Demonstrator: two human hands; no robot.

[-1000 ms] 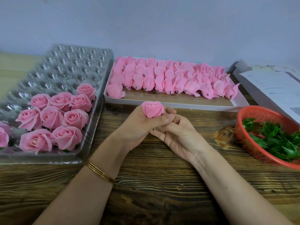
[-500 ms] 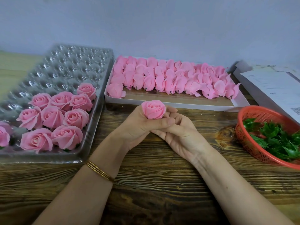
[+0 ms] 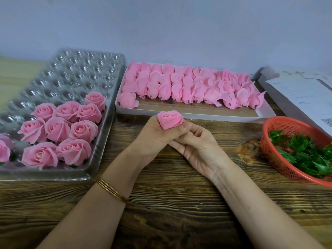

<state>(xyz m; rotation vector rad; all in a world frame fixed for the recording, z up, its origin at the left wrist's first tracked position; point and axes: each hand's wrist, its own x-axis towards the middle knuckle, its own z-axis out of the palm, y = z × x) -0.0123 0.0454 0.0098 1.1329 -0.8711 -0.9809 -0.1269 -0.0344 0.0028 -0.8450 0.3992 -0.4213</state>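
A pink rose head [image 3: 170,119] points up from my left hand [image 3: 154,138], whose fingers and thumb are curled round its base. My right hand [image 3: 196,146] lies palm-up against the left one, its fingers curled under the flower's base; what they hold there is hidden. Both hands hover over the wooden table [image 3: 179,203], just in front of a white box [image 3: 197,115] filled with rows of closed pink buds [image 3: 188,87].
A clear plastic cell tray [image 3: 71,72] at the left holds several opened pink roses [image 3: 59,130]. A red mesh basket [image 3: 280,126] of green leaf calyxes [image 3: 305,151] sits at the right. Papers [image 3: 301,94] lie on a box at the back right.
The rose has lifted slightly and its outer petal sits a little more spread. My hands stay together in the same spot.
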